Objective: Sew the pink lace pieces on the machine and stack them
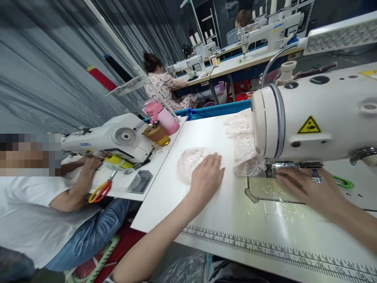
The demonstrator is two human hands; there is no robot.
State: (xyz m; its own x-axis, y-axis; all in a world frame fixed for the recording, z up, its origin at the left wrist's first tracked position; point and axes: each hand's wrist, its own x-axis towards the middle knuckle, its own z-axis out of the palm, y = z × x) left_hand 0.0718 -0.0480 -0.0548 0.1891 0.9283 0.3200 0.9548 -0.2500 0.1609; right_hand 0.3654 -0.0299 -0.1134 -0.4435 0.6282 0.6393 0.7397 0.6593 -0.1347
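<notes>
My left hand [207, 173] lies with fingers stretched out on a pale pink lace piece [186, 163], pressed against the white table. At the sewing machine [318, 114], my right hand [309, 188] reaches in beside the metal presser foot area [282, 168]. Its fingers are extended and partly hidden by the machine parts; I see nothing held in them. More pale lace fabric [244, 145] lies left of the machine head, its edge close to the needle area. The needle itself is hidden.
A printed ruler [265, 249] runs along the front table edge. Green thread snips [344, 182] lie right of my right hand. On the left table are a pink bottle [165, 118], an amber cup [157, 134], and orange-handled scissors [101, 190]. A co-worker in white [38, 220] sits there.
</notes>
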